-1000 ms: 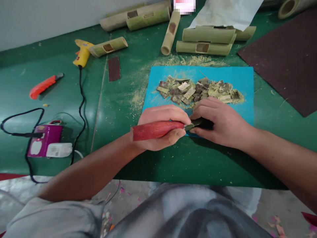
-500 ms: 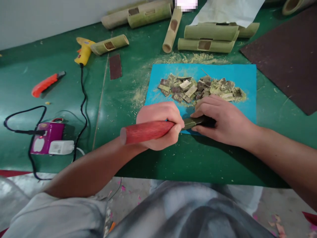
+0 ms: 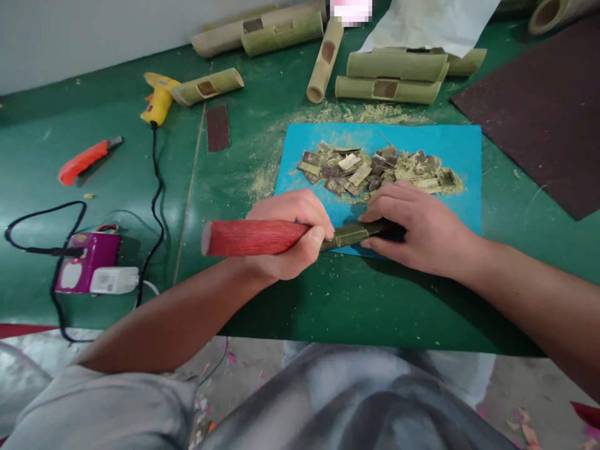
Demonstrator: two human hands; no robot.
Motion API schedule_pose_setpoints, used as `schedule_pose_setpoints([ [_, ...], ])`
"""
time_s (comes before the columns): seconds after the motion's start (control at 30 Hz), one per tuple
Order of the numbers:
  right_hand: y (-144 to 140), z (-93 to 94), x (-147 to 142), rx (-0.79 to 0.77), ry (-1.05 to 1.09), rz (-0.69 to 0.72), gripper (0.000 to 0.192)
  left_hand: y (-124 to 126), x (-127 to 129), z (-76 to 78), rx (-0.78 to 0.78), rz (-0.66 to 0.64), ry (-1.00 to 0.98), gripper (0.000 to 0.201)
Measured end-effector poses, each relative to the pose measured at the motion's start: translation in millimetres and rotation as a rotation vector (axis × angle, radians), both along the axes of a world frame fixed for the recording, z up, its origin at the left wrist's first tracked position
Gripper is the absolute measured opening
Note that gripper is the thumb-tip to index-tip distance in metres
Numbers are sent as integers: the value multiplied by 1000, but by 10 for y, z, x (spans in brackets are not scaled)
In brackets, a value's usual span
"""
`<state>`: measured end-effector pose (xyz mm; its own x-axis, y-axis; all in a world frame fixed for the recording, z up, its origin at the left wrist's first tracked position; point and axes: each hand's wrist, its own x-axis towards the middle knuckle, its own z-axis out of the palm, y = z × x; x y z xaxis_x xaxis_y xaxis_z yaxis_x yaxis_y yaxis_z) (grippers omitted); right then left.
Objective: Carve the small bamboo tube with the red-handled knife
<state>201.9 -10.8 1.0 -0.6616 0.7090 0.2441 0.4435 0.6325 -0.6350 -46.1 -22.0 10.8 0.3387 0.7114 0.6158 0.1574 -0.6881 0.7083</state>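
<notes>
My left hand is closed around the red wooden handle of a tool whose working end is hidden behind my fingers. The handle points left, and my left fingertips meet one end of a dark green strip that looks like bamboo, with pale lines across it. My right hand pinches the strip's other end between thumb and fingers. The strip lies over the near edge of a blue sheet. Just beyond my hands, a heap of small bamboo chips and shavings rests on that sheet.
Cut bamboo tubes lie at the back, some under white paper. On the left are a yellow glue gun, an orange utility knife and a purple power block with cables. A brown board lies right on the green table.
My left hand has moved left with the red handle, which now lies more level. More of the dark green strip shows between my hands. My right hand stays almost in place.
</notes>
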Motion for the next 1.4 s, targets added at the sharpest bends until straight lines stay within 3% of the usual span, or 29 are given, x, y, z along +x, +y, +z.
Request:
schedule_pose_setpoints([
  [0.17,-6,35,20,48,-32,6,15,-9,-10,-103,-62,67,-96,19],
  [0.37,-10,80,59,130,-89,-18,12,-22,3,-37,-98,163,-31,20],
  [0.67,4,74,95,105,-49,-38,11,41,20,-62,-200,-3,-182,37],
  [0.77,9,56,90,70,-29,-30,12,50,14,-84,-244,42,-115,41],
  [0.93,10,39,94,48,-19,-31,12,48,-11,-94,-176,144,-113,32],
  [1.2,10,52,91,31,-8,-41,12,29,-22,-91,-267,-7,-132,28],
  [1.4,11,52,92,46,-2,-35,11,39,-34,-115,-257,-3,-177,27],
])
